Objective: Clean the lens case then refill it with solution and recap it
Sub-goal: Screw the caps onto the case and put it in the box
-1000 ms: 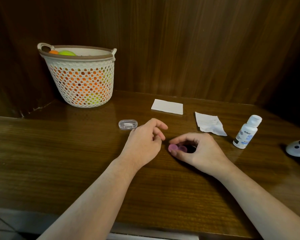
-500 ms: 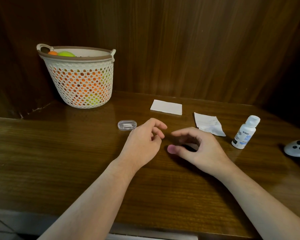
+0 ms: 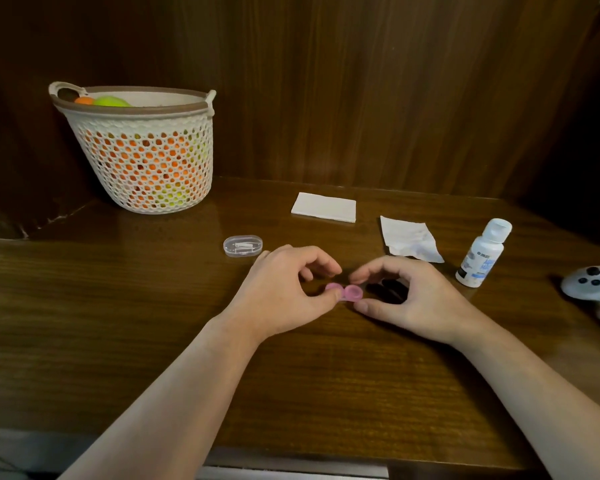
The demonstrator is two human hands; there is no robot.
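On the dark wooden counter, the left hand and right hand are pinching the small pink twin-well plastic lens case, apparently still capped, so cleaning, refilling from the untouched white solution bottle and recapping are all remaining.

Printed label, too blurred to read.
The white bottle, right of the paper sheet, bears blue and black print; no words legible.

White controller cut off at right edge — bottle label print unreadable.
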